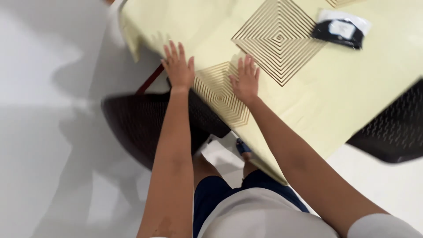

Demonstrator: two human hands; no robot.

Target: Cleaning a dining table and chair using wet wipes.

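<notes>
Left chair (136, 123): dark, under the cloth edge.
Left hand (178, 66): your fingers spread, flat on the yellow tablecloth (352, 88).
Right hand (245, 81): spread flat beside it, on a gold diamond pattern (222, 94).
Surface, far right: black packet (341, 30).

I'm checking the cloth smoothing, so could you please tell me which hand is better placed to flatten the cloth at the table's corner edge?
Probably the left hand: it lies flat on the yellow tablecloth right beside the drooping corner edge, while the right hand rests further in, on the gold pattern.
</notes>
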